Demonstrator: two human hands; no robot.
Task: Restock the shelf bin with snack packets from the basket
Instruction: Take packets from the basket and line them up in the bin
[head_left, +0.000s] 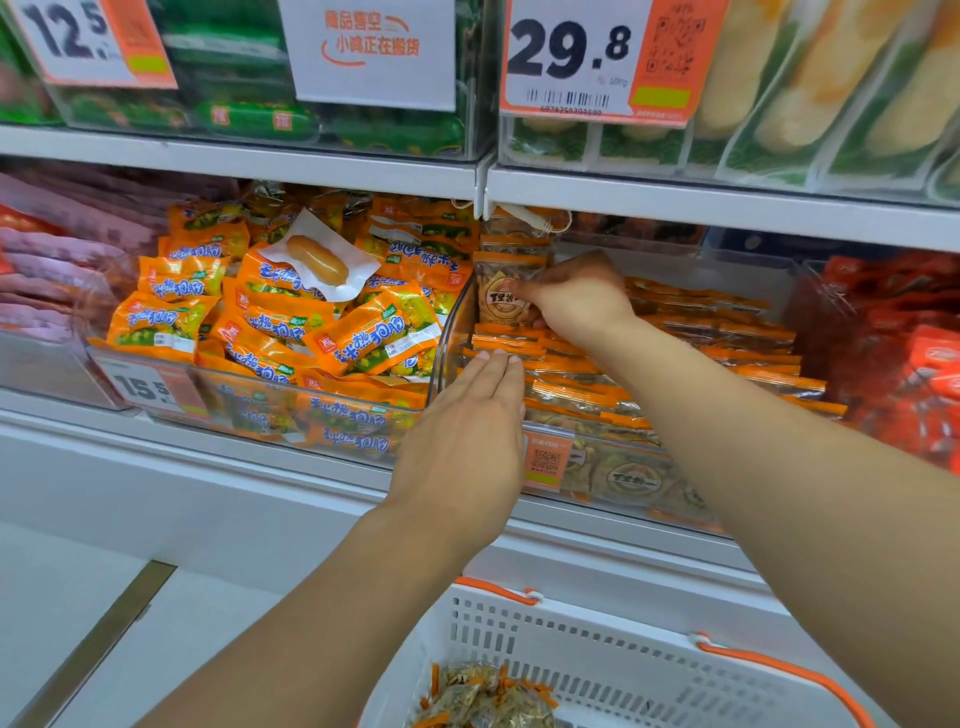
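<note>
A clear shelf bin (613, 483) on the middle shelf holds rows of flat snack packets (675, 338) with orange top strips. My right hand (576, 301) reaches into the bin's back left corner and pinches an upright clear packet (501, 299) with a round printed label. My left hand (467, 436) lies flat with straight fingers, its fingertips touching the front packets at the bin's left end. Below, a white basket (613, 654) with orange handles holds several more packets (483, 701) of the same snack.
A neighbouring bin (218, 395) to the left is piled with orange and green packets and one white sausage packet (319, 260). Red packets (904, 364) fill the bin on the right. The upper shelf (675, 192) with price tags hangs low over the bins.
</note>
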